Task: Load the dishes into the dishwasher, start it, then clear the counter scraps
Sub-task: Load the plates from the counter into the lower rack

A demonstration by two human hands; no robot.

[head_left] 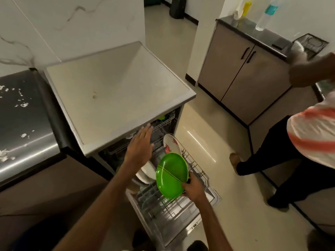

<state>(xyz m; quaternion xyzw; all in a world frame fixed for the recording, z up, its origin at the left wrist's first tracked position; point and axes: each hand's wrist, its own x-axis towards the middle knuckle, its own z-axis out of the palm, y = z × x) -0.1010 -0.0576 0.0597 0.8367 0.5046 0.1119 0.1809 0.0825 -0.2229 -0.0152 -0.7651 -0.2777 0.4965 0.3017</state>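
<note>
My right hand [193,188] grips a green divided plate [171,174] by its lower right rim, holding it tilted over the pulled-out lower rack [197,171] of the open dishwasher [174,227]. A white plate with red marks [171,144] stands upright at the rack's far end, and white dishes [147,173] lie at the rack's left. My left hand [141,144] hovers with straight fingers just below the dishwasher's top edge, near the upper rack [163,122], holding nothing.
The white dishwasher top [112,91] is bare. White scraps [20,104] lie scattered on the dark steel counter [27,127] at left. Another person [308,142] stands at right by a cabinet [241,75] bearing bottles [266,13]. Tiled floor lies between.
</note>
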